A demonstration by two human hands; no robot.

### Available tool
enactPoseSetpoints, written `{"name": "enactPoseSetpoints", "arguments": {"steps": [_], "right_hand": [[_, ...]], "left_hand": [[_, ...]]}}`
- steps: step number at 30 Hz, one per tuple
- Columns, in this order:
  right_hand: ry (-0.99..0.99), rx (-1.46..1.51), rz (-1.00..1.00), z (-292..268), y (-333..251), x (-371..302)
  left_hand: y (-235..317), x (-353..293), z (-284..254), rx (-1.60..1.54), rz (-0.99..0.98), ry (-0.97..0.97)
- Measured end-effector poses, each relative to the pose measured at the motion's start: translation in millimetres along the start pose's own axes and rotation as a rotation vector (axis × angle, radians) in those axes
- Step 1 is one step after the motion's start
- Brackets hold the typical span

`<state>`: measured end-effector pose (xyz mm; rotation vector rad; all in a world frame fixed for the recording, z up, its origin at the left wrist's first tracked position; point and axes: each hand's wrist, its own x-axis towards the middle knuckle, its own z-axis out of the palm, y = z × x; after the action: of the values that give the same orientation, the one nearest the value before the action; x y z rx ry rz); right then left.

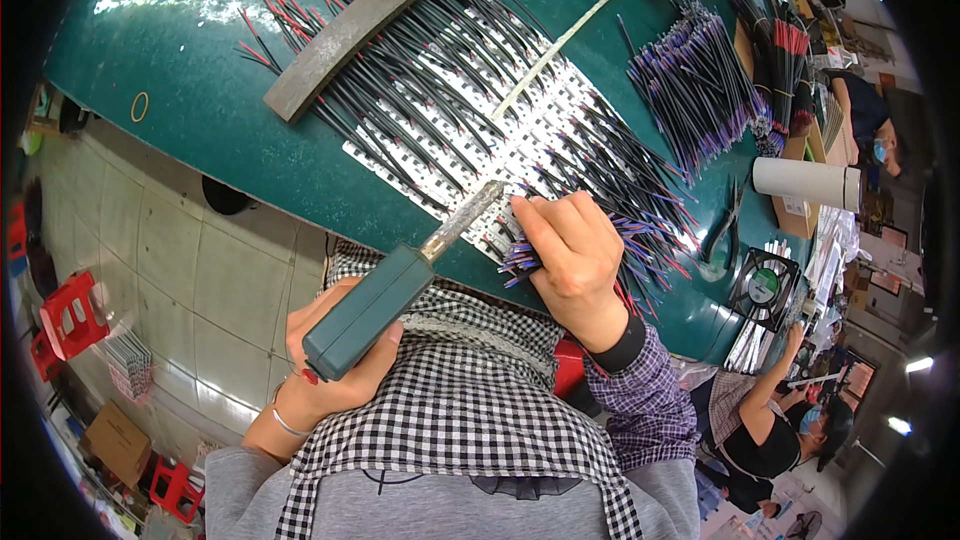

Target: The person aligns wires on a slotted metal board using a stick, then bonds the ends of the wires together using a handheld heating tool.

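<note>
My left hand [345, 335] is wrapped round the dark green body of a soldering iron [370, 305], whose metal barrel points up and right. Its tip rests over or just above the near edge of white circuit board strips [415, 185]. Close to that tip, my right hand [575, 255] has its fingers pinched on a bundle of short wires [521, 262] with blue and red ends; my fingers partly hide it. Rows of black wires [610, 175] run out from both sides of the strips. I cannot tell whether the tip touches a board.
A curved metal bar [365, 35] lies across the wires on the far left. A pale thin stick [560, 50] crosses the boards. To the right are purple wire bundles [695, 85], pliers [722, 225], a white cylinder [805, 183] and a fan [764, 285]. A co-worker's arm [775, 375] reaches in.
</note>
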<state>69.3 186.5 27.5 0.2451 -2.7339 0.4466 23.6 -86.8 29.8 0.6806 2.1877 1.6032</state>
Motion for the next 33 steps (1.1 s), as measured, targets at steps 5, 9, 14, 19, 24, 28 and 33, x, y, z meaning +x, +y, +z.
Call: {"name": "enactPoseSetpoints", "arguments": {"steps": [5, 9, 14, 19, 24, 28, 33], "right_hand": [[-0.021, -0.031, -0.008, 0.1, -0.1, 1.3], [-0.016, -0.029, -0.008, 0.7, -0.3, 1.4], [-0.014, -0.031, -0.017, 1.4, 0.9, 1.6], [-0.022, -0.034, -0.021, 1.0, 0.9, 1.9], [-0.042, 0.006, 0.016, 0.1, -0.7, 1.4], [-0.027, -0.038, -0.018, 1.3, 1.0, 1.8], [-0.022, -0.043, -0.011, 1.7, -0.1, 1.9]], "left_hand": [[7.9, 8.6, -0.2, 0.051, 0.084, -0.040], [8.5, 9.5, 3.4, 0.028, 0.042, -0.030], [2.3, 8.4, 5.4, 0.000, 0.003, -0.039], [1.5, 7.1, 3.4, 0.042, 0.052, -0.066], [3.1, 8.6, 4.9, 0.039, 0.073, -0.033], [4.5, 4.3, 2.0, 0.094, 0.141, 0.009], [4.1, 1.9, -2.2, 0.154, 0.169, -0.007]]}}
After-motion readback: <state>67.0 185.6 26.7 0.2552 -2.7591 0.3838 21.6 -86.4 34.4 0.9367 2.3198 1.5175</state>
